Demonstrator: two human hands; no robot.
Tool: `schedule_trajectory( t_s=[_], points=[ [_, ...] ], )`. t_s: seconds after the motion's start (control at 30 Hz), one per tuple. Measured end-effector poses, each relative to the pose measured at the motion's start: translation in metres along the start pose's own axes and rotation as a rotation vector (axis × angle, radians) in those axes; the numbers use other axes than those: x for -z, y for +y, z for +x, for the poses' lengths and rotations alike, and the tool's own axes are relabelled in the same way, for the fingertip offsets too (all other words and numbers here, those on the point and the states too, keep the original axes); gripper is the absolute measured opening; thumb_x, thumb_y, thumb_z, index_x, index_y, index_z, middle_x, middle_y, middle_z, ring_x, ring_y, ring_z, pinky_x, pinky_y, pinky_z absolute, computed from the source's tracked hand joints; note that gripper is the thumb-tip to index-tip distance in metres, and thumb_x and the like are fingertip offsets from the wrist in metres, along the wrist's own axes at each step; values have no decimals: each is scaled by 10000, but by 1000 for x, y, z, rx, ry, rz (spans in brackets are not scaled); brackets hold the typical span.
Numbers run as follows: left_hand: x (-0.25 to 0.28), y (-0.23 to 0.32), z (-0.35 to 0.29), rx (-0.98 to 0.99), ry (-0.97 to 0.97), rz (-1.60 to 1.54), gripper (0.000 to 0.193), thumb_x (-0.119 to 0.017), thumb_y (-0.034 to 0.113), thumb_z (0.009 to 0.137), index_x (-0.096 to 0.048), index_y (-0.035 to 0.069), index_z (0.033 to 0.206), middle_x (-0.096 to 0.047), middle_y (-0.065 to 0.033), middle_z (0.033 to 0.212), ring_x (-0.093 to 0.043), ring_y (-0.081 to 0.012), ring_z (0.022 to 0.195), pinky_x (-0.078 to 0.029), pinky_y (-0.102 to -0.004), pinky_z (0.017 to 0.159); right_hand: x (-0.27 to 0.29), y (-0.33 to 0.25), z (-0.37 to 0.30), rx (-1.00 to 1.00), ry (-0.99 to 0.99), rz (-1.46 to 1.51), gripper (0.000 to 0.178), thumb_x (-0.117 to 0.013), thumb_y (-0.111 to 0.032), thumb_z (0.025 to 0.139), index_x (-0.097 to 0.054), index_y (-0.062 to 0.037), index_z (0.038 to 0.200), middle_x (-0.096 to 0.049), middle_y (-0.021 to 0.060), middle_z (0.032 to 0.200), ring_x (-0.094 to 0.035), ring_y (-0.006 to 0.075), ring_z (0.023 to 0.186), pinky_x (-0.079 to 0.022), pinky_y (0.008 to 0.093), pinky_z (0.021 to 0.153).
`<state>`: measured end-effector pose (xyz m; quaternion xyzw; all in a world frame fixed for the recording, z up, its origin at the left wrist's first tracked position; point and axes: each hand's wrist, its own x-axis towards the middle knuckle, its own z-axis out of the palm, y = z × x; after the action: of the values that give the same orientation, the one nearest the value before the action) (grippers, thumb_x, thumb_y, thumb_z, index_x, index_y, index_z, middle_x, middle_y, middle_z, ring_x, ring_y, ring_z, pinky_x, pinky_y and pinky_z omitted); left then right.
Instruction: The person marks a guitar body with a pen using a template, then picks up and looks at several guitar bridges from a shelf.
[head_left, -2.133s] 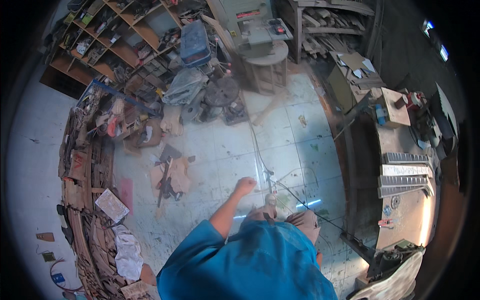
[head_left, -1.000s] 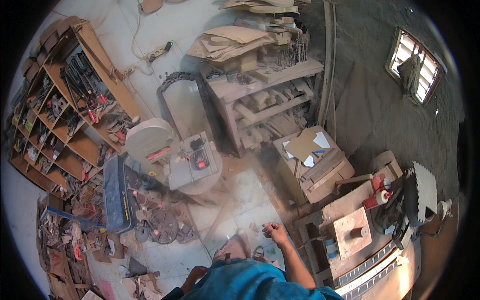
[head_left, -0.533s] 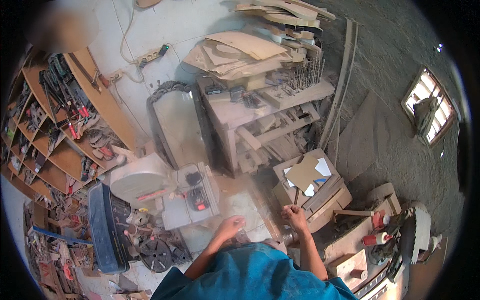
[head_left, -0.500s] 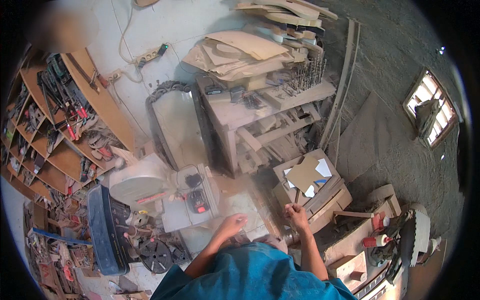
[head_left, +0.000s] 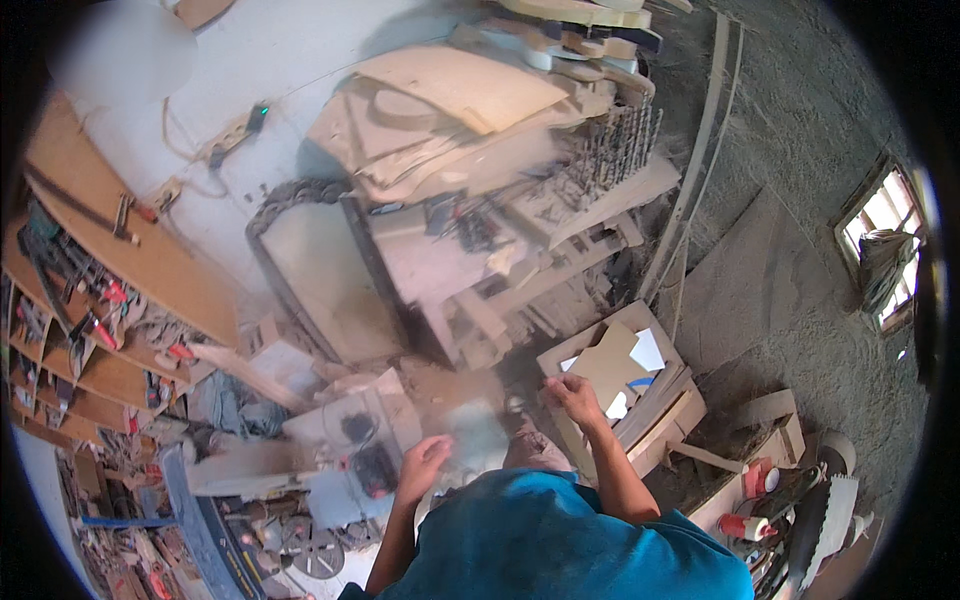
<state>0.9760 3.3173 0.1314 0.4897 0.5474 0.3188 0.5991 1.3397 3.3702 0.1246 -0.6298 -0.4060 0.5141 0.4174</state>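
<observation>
My left hand [head_left: 425, 467] hangs in the air in front of my body, its fingers loosely bent with nothing seen in them. It is nearest a dusty grey machine [head_left: 355, 450] with a black part on its bed. My right hand [head_left: 576, 400] is curled into a loose fist, and no object shows in it. Beneath and beyond that hand stands an open cardboard box [head_left: 660, 425], with a brown sheet [head_left: 600, 365] and white pieces on top. Neither hand visibly rests on anything.
On the left is a wooden shelf unit [head_left: 150, 265] full of tools. Ahead, a dusty workbench [head_left: 420, 250] carries wooden sheets [head_left: 450, 85] and upright drill bits [head_left: 620, 140]. A framed mirror [head_left: 330, 275] leans beside it. A red bottle [head_left: 745, 527] lies at lower right.
My view has shifted forward and turned, so the workbench and mirror look nearer. My left hand has swung lower and leftward in view; my right has risen slightly toward the box.
</observation>
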Motion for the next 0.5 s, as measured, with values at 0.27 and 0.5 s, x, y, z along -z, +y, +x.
schedule_trajectory(
  t_s=[0.27, 0.5],
  points=[
    [-35, 30, 84, 52, 52, 157, 350, -644, 248, 1028, -660, -5, 1270, -729, -89, 1139, -698, -182, 984, -550, -320, 886, 87, -62, 155, 178, 176, 115, 329, -694, -275, 989, -682, 49, 936, -686, 58, 797, -594, 115, 689, -492, 297, 639],
    [-43, 7, 86, 242, 196, 188, 369, -652, 300, 1017, -691, 3, 1233, -740, -86, 1077, -697, -170, 960, -535, -323, 824, 117, -99, 221, 192, 240, 83, 364, -692, -327, 996, -707, 37, 990, -699, 66, 824, -610, 113, 717, -507, 288, 682]
  ],
)
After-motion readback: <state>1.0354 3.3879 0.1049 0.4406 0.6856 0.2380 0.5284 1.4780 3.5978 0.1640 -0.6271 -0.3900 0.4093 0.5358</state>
